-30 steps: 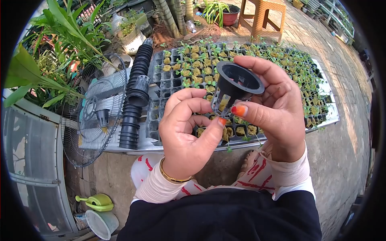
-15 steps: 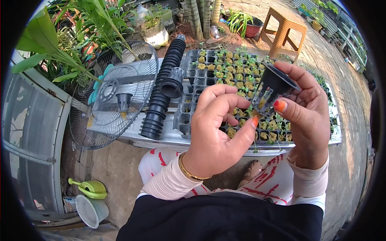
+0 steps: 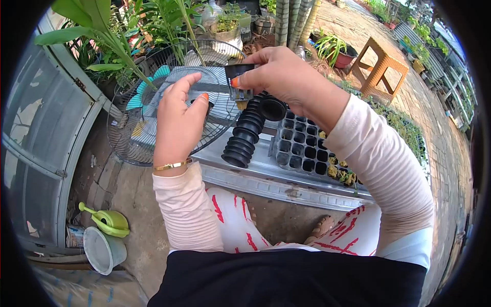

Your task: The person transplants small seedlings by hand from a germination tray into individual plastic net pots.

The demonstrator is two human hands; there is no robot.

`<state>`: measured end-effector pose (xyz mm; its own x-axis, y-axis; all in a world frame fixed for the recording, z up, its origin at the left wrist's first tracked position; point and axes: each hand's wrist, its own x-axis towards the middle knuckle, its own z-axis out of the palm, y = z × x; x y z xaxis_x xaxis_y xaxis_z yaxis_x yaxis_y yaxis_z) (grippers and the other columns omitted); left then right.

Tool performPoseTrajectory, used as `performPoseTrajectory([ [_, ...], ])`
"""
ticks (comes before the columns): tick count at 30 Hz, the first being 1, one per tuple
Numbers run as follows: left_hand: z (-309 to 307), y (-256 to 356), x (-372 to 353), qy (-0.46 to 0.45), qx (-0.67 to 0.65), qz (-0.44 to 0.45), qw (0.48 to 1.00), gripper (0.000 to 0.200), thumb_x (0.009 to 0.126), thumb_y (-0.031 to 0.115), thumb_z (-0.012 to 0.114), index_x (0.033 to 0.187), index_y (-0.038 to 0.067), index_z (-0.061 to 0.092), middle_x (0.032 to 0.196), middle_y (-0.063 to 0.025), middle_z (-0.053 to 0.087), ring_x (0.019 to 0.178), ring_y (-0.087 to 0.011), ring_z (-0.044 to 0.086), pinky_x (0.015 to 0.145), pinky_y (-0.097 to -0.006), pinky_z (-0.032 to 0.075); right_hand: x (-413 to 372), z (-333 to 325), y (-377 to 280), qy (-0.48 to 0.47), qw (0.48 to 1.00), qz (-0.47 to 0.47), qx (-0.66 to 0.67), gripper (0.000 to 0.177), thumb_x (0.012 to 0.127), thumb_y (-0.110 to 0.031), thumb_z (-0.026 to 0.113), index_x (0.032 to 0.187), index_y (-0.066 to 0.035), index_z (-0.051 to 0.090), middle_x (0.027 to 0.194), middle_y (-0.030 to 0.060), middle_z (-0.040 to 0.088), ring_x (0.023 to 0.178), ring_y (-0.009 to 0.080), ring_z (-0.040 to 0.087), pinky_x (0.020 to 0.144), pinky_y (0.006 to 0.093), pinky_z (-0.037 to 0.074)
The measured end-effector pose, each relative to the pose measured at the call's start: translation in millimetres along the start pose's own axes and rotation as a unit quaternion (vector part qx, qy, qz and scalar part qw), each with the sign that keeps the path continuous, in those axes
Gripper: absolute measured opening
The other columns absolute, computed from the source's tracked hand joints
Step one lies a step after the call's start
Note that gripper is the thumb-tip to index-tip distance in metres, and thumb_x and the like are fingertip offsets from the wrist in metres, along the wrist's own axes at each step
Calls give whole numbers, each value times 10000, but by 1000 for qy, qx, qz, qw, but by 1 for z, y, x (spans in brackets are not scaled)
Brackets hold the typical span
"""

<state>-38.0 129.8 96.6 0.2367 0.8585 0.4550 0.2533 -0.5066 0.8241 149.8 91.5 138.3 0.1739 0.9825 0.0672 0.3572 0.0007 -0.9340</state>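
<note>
My right hand [image 3: 289,77] pinches a black net pot [image 3: 239,93] near its rim, upright over the wire fan guard [image 3: 120,135]. A yellowish plug shows at the pot's bottom. To the left, my left hand [image 3: 179,117] is raised over the guard with thumb and fingers apart, holding nothing. Something dark, mostly hidden, shows behind its thumb. Below the held pot lies a long stack of black net pots [image 3: 239,146], with a single net pot [image 3: 272,108] on its side against it. The black seedling tray [image 3: 299,151] is partly covered by my right arm.
Everything stands on a metal table [image 3: 245,181]. A woven plastic stool [image 3: 381,69] is at the back right. Leafy plants [image 3: 110,36] overhang the guard's far side. On the floor at left are a green watering can [image 3: 113,223] and a pale bucket [image 3: 102,250].
My right hand has carried the net pot left, from above the seedling tray to the fan guard. My left hand has let go of its lower end and moved left. The view has shifted.
</note>
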Motion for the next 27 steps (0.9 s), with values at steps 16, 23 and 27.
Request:
performPoseTrajectory([
  [16, -8, -45, 21, -78, 356, 14, 931, 160, 761, 76, 662, 899, 8, 620, 909, -200, 623, 901, -377, 596, 784, -430, 471, 73, 62, 13, -128, 938, 62, -315, 300, 634, -204, 777, 771, 51, 699, 743, 162, 677, 642, 251, 672, 630, 344, 534],
  [23, -18, -58, 27, -41, 349, -17, 936, 127, 747, 94, 691, 774, 0, 610, 757, -199, 638, 770, -387, 611, 691, -435, 475, 75, 84, 6, -165, 874, -24, -457, 332, 622, -243, 780, 807, 22, 705, 871, 182, 677, 840, 306, 662, 760, 359, 524],
  [27, -17, -56, 24, -44, 364, -11, 930, 143, 755, 107, 690, 809, 0, 612, 783, -207, 640, 790, -385, 613, 708, -433, 476, 71, 85, 11, -154, 877, -53, -452, 454, 619, -306, 801, 874, 52, 684, 884, 204, 675, 848, 322, 660, 764, 362, 521],
])
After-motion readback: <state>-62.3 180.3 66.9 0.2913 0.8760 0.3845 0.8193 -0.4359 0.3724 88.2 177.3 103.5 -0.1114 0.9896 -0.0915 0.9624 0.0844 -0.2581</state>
